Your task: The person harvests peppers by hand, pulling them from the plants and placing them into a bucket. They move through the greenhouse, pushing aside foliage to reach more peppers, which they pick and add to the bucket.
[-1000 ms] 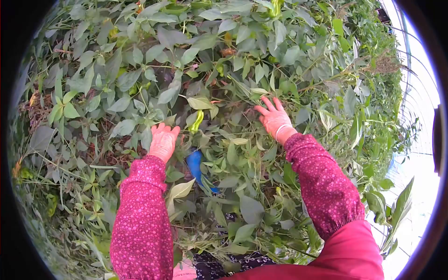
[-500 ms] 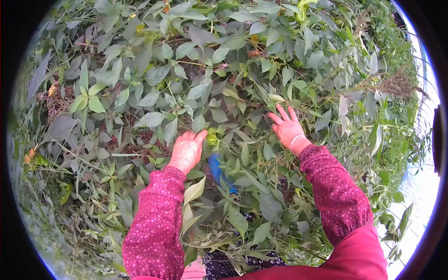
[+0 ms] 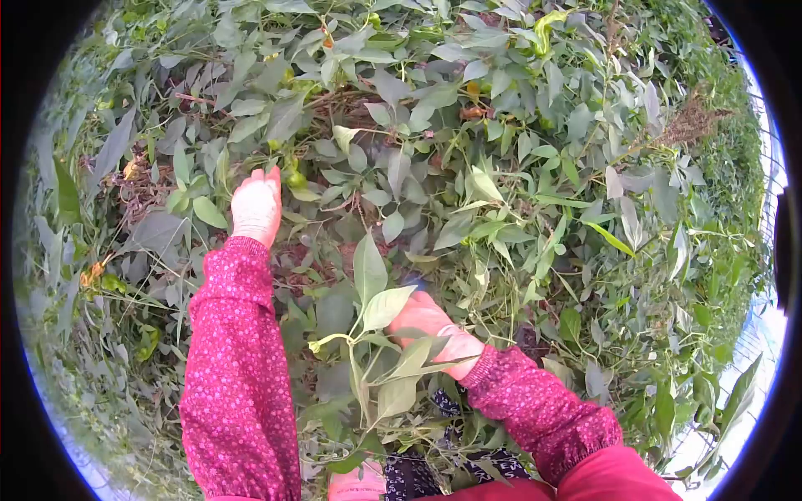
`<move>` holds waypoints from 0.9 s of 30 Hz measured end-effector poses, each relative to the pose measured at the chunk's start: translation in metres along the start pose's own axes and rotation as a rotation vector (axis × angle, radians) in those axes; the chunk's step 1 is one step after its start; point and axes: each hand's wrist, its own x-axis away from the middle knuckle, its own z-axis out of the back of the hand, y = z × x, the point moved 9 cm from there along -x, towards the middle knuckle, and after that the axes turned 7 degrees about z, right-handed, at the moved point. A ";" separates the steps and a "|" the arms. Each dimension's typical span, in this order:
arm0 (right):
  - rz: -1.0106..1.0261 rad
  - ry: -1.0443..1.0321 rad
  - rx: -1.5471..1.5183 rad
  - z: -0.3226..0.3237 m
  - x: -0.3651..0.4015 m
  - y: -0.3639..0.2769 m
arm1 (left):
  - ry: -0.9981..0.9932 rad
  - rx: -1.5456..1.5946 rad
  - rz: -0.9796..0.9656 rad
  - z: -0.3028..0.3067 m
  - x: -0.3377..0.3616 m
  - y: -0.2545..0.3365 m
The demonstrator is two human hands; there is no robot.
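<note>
My left hand is in the foliage at the left, its fingers curled closed around something hidden by leaves. Just right of its fingertips hangs a small green pepper. My right hand is lower, near the middle, and looks closed. Its fingers are partly covered by a leafy pepper branch rising in front of it, so what they hold cannot be made out. Both forearms wear dark pink dotted sleeves.
Dense pepper plants fill the view. A long pale green pepper hangs at the top right, and an orange-red one shows deeper in. A dry brown seed head sticks out at the right. Patterned trousers show at the bottom.
My left hand has moved up and left to another spot in the leaves. My right hand has come down and inward, its spread fingers now closed. The blue object between them is now mostly hidden.
</note>
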 end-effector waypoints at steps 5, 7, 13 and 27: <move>0.059 -0.069 -0.313 -0.006 -0.042 -0.065 | -0.023 0.352 0.192 0.012 0.012 -0.052; -0.034 -0.009 -0.486 -0.022 -0.040 -0.079 | -0.089 0.373 0.166 0.005 0.019 -0.050; -0.113 0.210 -1.035 -0.080 0.003 -0.100 | -0.165 0.359 -0.078 -0.009 0.052 0.033; -0.053 0.023 -0.682 -0.112 -0.022 -0.096 | 0.209 0.676 -0.217 0.123 -0.019 0.073</move>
